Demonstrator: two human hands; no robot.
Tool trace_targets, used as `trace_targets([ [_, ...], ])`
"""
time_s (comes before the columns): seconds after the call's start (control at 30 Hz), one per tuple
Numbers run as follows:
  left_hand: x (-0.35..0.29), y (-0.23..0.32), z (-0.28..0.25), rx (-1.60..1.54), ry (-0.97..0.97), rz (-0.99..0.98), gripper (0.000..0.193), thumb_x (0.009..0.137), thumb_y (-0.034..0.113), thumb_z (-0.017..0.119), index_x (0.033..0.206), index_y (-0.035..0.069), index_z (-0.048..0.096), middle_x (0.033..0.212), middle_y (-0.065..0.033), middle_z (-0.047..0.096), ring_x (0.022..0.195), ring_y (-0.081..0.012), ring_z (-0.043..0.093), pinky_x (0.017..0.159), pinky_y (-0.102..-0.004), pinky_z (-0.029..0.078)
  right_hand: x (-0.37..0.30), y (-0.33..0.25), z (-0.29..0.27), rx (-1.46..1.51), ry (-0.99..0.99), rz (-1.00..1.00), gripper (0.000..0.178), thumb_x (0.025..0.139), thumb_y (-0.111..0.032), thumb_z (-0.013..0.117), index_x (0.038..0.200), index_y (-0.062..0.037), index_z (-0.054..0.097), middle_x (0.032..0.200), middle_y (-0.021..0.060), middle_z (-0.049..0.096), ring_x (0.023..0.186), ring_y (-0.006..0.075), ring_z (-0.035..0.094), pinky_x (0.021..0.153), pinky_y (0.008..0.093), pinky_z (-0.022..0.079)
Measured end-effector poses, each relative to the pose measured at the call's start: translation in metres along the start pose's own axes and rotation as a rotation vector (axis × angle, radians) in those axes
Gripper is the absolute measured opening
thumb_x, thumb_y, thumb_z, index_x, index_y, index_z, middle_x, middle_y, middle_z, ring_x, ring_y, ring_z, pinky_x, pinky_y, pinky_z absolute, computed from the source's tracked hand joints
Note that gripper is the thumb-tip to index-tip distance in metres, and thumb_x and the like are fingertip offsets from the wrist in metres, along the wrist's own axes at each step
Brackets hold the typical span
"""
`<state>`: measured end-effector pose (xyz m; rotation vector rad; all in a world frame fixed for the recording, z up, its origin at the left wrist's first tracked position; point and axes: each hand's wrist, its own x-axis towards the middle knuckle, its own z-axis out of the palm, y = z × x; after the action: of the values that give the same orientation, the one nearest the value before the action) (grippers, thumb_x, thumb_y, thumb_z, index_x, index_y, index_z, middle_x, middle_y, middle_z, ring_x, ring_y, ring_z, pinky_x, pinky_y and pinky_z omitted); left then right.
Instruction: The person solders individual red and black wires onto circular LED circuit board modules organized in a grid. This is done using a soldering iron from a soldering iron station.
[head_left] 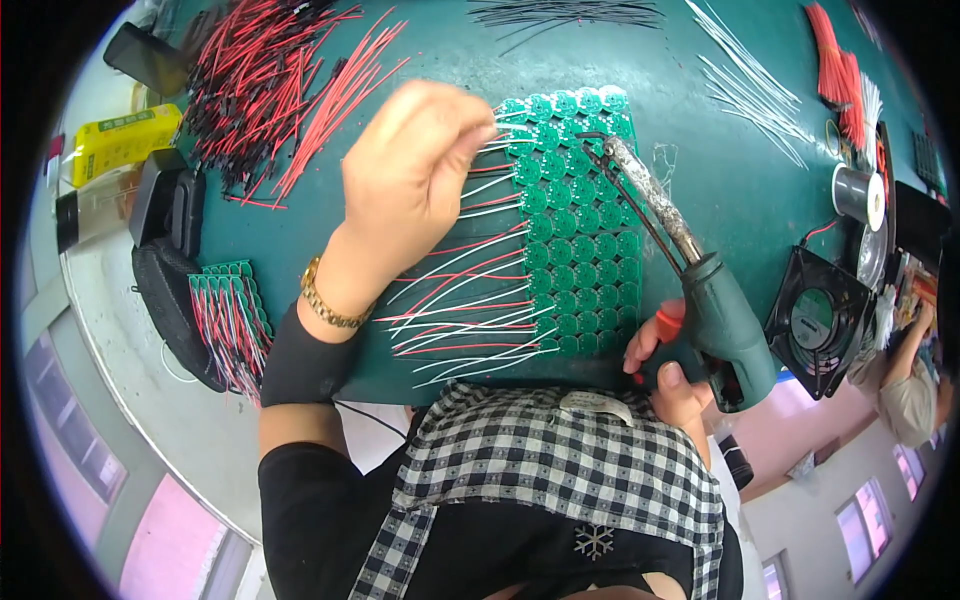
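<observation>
A green panel of round circuit boards (582,235) lies on the table in front of me. Red and white wires (465,318) run leftward from its left edge. At the panel's upper left corner, my left hand (410,165) is closed, thumb and finger pinching a white wire (510,127) near the top row. My right hand (682,388) grips a dark green soldering gun (728,325) at the panel's lower right. Its long metal tip reaches up over the upper right boards; whether it touches them I cannot tell.
Red wires (255,85) are heaped at the back left, white wires (750,90) at the back right. A solder spool (857,196) and a black fan (818,322) stand on the right. Another wired board panel (230,310) sits at the left edge. A co-worker's arm (905,370) shows far right.
</observation>
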<state>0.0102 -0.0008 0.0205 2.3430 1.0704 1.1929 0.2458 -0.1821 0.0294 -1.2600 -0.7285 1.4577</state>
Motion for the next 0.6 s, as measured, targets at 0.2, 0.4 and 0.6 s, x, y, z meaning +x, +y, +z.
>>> trace_targets([
  [0.2,-0.021,0.015,0.013,-0.105,-0.11,-0.226,0.009,0.069,0.0,0.069,0.074,0.004,0.063,0.071,-0.0055,0.059,0.06,-0.0163,0.058,0.054,-0.027,0.048,0.0,0.007,-0.006,-0.033,-0.036,0.085,0.066,0.075,-0.034,0.07,0.123,-0.0007,0.041,0.078,0.0091,0.051,0.065,0.02,0.053,0.057,0.0313,0.045],
  [0.4,-0.031,0.011,0.018,-0.123,-0.151,-0.292,0.007,0.07,0.003,0.068,0.072,0.005,0.061,0.072,-0.0059,0.059,0.061,-0.0172,0.061,0.054,-0.0277,0.048,-0.008,0.011,-0.004,-0.174,-0.069,0.155,0.063,0.076,-0.039,0.069,0.121,-0.0029,0.044,0.084,0.0069,0.05,0.071,0.0182,0.053,0.06,0.0297,0.043],
  [0.6,-0.035,0.009,0.019,-0.098,-0.16,-0.303,0.007,0.069,0.004,0.067,0.071,0.006,0.061,0.07,-0.0053,0.059,0.061,-0.0172,0.062,0.053,-0.0276,0.048,-0.008,0.008,0.0,-0.247,-0.09,0.212,0.054,0.076,-0.041,0.069,0.11,-0.0059,0.047,0.085,0.006,0.05,0.072,0.0168,0.053,0.062,0.0279,0.042],
])
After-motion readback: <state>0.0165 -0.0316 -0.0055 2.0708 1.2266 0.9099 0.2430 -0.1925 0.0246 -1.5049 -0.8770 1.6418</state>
